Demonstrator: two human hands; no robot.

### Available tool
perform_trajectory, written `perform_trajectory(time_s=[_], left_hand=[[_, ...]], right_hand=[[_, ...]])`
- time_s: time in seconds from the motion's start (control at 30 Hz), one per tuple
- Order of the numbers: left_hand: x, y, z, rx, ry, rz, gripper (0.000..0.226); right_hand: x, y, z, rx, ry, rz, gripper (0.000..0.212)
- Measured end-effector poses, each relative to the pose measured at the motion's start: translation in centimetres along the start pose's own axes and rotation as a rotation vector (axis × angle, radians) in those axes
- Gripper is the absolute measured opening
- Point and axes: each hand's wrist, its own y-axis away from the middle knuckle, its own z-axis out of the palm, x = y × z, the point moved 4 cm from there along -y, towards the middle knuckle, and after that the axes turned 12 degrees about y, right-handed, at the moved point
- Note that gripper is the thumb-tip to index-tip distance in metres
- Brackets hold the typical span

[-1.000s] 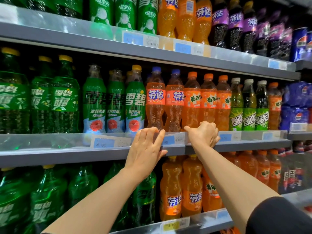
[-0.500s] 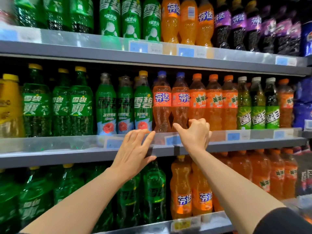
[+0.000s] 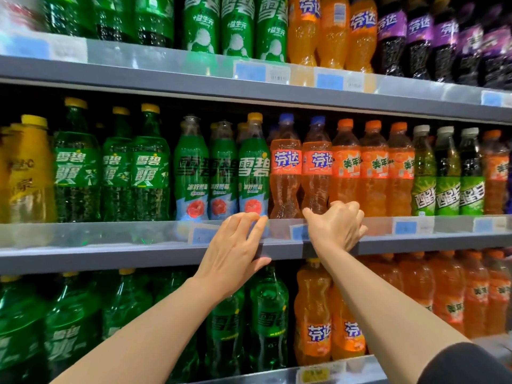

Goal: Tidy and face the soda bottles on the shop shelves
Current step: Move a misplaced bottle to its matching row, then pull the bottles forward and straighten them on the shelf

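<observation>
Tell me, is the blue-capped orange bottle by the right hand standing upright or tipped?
Upright. The blue-capped orange bottle stands straight on the middle shelf, cap directly above its base, level with its neighbours. The right hand is at its base.

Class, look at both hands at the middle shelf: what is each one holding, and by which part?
The right hand curls round the base of a blue-capped orange soda bottle. The left hand holds nothing; its fingers rest against the clear plastic shelf rail.

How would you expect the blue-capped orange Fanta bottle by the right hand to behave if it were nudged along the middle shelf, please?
The blue-capped orange Fanta bottle looks nearly full, so probably heavy for its size. It is tall with a pinched waist, so a high push might tip it; the right hand sits low. The clear shelf lip and close neighbours should limit any sliding.
</observation>
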Motion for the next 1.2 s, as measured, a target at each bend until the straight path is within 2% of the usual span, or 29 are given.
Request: perform_trajectory(time_s=[0.13, 0.23, 0.4, 0.57, 0.67, 0.73, 0.8, 0.9, 1.03, 1.13, 1.2], left_hand=[[-1.3, 0.9, -0.5, 0.040, 0.008, 0.014, 0.073], [-3.1, 1.8, -1.3, 0.086, 0.003, -0.018, 0.066], [-5.4, 3.1, -2.4, 0.032, -0.036, -0.032, 0.066], [-6.4, 3.7, -3.2, 0.025, -0.053, -0.020, 0.067], [-7.0, 4.3, -3.9, 0.032, -0.064, -0.021, 0.067], [-7.5, 5.0, -4.4, 0.028, -0.073, -0.020, 0.065], [-8.2, 5.6, -4.8, 0.021, -0.077, -0.015, 0.064], [-9.4, 6.3, -5.6, 0.008, -0.085, -0.025, 0.064], [-10.8, 7.5, -6.8, 0.004, -0.092, -0.031, 0.064], [-11.7, 8.3, -7.4, 0.003, -0.098, -0.031, 0.065], [-12.0, 8.6, -7.5, -0.003, -0.094, -0.031, 0.066]], right_hand=[[-1.5, 1.6, -0.6, 0.163, -0.181, -0.169, 0.050], [-3.4, 2.6, -0.5, 0.154, -0.175, -0.261, 0.047], [-4.5, 3.0, 0.7, 0.017, 0.048, -0.174, 0.051], [-4.7, 3.1, 0.6, 0.017, 0.029, -0.121, 0.052], [-4.8, 4.3, -0.4, 0.125, -0.108, -0.099, 0.056], [-5.8, 5.9, -1.1, 0.233, -0.157, -0.194, 0.052], [-7.2, 7.1, -0.7, 0.165, -0.083, -0.238, 0.054], [-8.2, 7.5, 0.2, -0.003, 0.050, -0.145, 0.059], [-8.3, 7.5, 0.4, -0.032, 0.060, -0.093, 0.056], [-8.6, 8.4, -0.2, 0.013, 0.041, -0.072, 0.055], [-9.5, 9.4, -0.9, 0.118, -0.027, -0.136, 0.048]])
